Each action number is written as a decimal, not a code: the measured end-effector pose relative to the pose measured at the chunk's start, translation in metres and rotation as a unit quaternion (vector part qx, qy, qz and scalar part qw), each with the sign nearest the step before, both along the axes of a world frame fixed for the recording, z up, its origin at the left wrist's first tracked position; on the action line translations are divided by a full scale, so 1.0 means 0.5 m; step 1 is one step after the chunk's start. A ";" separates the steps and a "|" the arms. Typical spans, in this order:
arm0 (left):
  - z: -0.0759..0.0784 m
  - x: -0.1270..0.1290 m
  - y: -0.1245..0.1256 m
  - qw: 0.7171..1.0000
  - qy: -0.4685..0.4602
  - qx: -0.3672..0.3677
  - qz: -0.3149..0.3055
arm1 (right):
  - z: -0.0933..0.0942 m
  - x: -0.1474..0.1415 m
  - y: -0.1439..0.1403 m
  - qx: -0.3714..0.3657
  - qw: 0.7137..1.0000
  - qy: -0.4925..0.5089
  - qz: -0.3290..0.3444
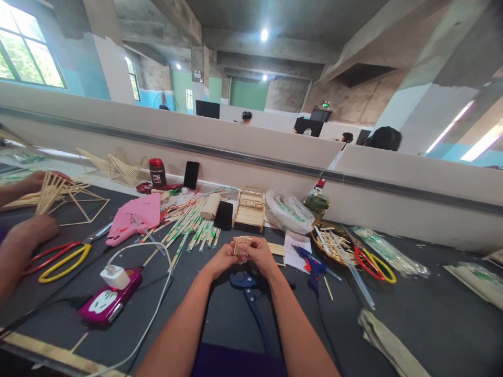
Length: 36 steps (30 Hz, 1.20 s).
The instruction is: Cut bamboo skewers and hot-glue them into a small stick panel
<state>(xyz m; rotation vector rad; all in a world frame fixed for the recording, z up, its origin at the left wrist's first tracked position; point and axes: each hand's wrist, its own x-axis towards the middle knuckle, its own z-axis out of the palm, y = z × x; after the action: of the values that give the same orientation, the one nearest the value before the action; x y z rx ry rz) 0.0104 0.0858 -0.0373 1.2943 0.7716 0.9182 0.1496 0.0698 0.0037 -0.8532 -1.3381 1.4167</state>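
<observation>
While both hands [223, 260] pinch a stick panel [241, 246], sticks [333, 240] in round basket [323, 255], green bits [290, 205] in plastic bag [293, 225]

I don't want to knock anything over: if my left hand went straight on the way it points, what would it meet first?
Your left hand would first meet the stick piece it holds; past that, probably your right hand, though depth is unclear there.

The person's left hand [223, 259] and right hand [261, 254] were bare, and so were both forearms [183, 324]. The clothes [239, 361] were plain dark purple.
</observation>
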 end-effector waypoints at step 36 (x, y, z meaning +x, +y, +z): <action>-0.007 0.008 0.001 0.999 0.020 0.039 -0.015 | 0.022 0.020 -0.015 0.138 0.968 -0.098 -0.187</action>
<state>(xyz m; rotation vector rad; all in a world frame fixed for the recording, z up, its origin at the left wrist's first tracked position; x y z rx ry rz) 0.0146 0.0862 -0.0406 1.3931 0.7511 0.9091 0.1595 0.0625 0.0147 -1.0124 -1.3936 0.8489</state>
